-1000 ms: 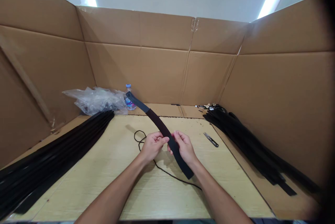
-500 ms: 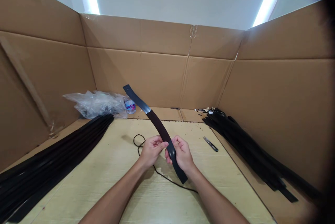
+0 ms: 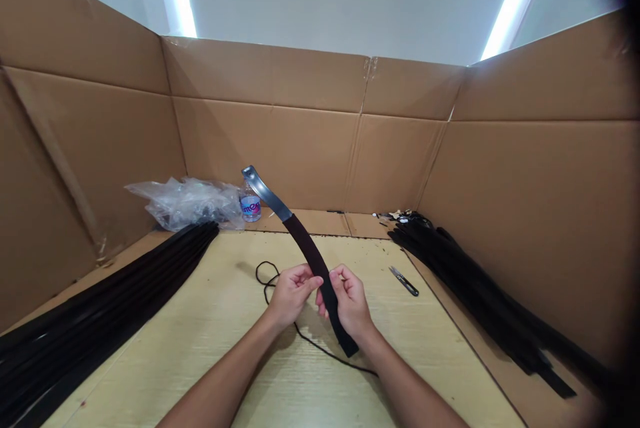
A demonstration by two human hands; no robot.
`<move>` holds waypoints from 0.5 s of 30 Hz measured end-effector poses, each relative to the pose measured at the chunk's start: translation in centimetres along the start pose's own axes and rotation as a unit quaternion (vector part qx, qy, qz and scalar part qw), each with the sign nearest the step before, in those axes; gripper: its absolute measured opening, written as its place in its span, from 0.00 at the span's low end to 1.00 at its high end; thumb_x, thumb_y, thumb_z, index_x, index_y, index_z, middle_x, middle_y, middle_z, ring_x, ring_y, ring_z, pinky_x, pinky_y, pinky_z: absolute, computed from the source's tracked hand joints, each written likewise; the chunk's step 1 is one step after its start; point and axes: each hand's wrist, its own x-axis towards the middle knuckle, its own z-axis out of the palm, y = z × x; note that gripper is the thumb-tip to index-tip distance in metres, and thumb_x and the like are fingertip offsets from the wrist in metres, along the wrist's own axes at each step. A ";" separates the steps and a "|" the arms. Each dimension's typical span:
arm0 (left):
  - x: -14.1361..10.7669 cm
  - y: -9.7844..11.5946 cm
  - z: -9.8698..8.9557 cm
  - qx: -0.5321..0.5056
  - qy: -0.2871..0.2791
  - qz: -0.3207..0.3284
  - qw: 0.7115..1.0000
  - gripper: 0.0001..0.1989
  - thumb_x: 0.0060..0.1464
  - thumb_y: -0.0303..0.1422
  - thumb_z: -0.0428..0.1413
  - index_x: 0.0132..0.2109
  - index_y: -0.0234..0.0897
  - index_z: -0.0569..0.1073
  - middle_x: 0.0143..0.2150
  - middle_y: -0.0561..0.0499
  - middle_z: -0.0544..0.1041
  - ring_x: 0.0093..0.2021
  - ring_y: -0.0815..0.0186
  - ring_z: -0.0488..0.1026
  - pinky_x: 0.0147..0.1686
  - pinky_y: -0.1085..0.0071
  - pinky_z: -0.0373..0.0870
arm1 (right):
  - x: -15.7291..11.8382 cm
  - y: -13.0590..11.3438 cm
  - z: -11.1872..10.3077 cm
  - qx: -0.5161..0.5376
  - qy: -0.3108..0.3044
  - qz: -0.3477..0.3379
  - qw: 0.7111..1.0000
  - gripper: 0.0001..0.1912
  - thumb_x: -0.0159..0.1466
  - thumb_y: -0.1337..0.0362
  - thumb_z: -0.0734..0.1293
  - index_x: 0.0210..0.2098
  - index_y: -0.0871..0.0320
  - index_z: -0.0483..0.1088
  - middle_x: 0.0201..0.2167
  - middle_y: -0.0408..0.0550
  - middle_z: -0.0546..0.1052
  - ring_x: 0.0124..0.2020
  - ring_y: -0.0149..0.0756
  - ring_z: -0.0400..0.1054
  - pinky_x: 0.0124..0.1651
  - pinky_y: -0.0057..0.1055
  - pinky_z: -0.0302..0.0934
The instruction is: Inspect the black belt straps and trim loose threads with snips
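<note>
Between both hands is a long, flat, curved dark strap (image 3: 309,246), tilted with its far end up and to the left. Its upper part is smooth and shiny with a small hole near the tip; a dark brown wrapped section covers the middle, and the lower end is matte black. My left hand (image 3: 294,293) pinches the strap's left edge with the thumb on top. Opposite it, my right hand (image 3: 350,298) grips the right edge. A thin black cord (image 3: 330,350) lies on the table under the hands, looped on the left.
Black strips lie bundled at the left (image 3: 125,298) and the right (image 3: 480,301). Small thread snips (image 3: 404,281) rest right of the hands. At the back left are clear plastic bags (image 3: 195,203) and a water bottle (image 3: 251,208). Cardboard walls (image 3: 280,148) enclose the table.
The strap has turned about its length in my hands: its shiny upper end now curls differently and the lower part faces up flat and matte. Both hands stay near the same place.
</note>
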 end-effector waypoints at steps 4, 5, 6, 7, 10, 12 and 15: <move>0.2 0.0 0.1 0.017 0.030 -0.001 0.999 0.14 0.52 0.40 0.58 0.29 0.33 0.67 0.17 0.53 0.71 0.15 0.67 0.70 0.16 0.77 0.61 | -0.1 -0.3 0.1 0.043 -0.004 0.016 0.999 0.16 0.66 0.51 0.60 0.32 0.58 0.59 0.20 0.42 0.72 0.15 0.28 0.64 0.16 0.21 0.55; 0.3 0.0 0.0 0.018 0.044 -0.001 0.999 0.15 0.51 0.41 0.58 0.28 0.34 0.66 0.17 0.54 0.71 0.15 0.68 0.69 0.16 0.78 0.60 | -0.1 -0.5 0.1 0.057 -0.007 0.021 0.998 0.15 0.65 0.52 0.61 0.32 0.58 0.60 0.21 0.43 0.73 0.16 0.28 0.65 0.17 0.21 0.56; 0.4 0.0 -0.1 0.019 0.062 0.000 0.998 0.16 0.50 0.41 0.59 0.27 0.34 0.66 0.17 0.54 0.71 0.16 0.70 0.68 0.16 0.78 0.59 | 0.0 -0.6 0.1 0.068 -0.012 0.025 0.997 0.14 0.64 0.53 0.62 0.33 0.58 0.60 0.22 0.43 0.74 0.18 0.28 0.66 0.19 0.21 0.57; 0.5 0.0 -0.2 0.022 0.083 0.001 0.996 0.17 0.48 0.41 0.60 0.26 0.33 0.66 0.17 0.54 0.71 0.16 0.72 0.67 0.16 0.79 0.58 | 0.1 -0.7 0.0 0.075 -0.019 0.028 0.997 0.13 0.63 0.54 0.64 0.33 0.58 0.61 0.24 0.44 0.74 0.21 0.28 0.66 0.22 0.22 0.58; 0.7 0.0 -0.8 0.040 0.135 -0.006 0.990 0.18 0.45 0.43 0.62 0.25 0.33 0.67 0.17 0.55 0.69 0.15 0.77 0.60 0.15 0.81 0.50 | 0.4 -0.9 -0.4 0.064 -0.039 0.030 0.997 0.12 0.60 0.57 0.68 0.34 0.59 0.66 0.28 0.45 0.75 0.25 0.27 0.67 0.28 0.22 0.60; 0.8 -0.1 -1.2 0.044 0.144 -0.020 0.988 0.19 0.42 0.43 0.64 0.26 0.32 0.68 0.17 0.56 0.68 0.15 0.79 0.55 0.15 0.81 0.46 | 0.7 -0.8 -0.6 0.039 -0.043 0.029 0.998 0.13 0.57 0.58 0.71 0.37 0.59 0.69 0.30 0.45 0.76 0.27 0.28 0.67 0.31 0.23 0.61; 0.9 -0.2 -1.7 0.032 0.133 -0.032 0.990 0.20 0.38 0.43 0.66 0.30 0.30 0.71 0.20 0.57 0.68 0.15 0.81 0.53 0.16 0.80 0.45 | 0.9 -0.5 -0.9 0.016 -0.044 0.036 0.998 0.18 0.53 0.60 0.74 0.42 0.59 0.73 0.33 0.47 0.76 0.32 0.31 0.68 0.36 0.27 0.63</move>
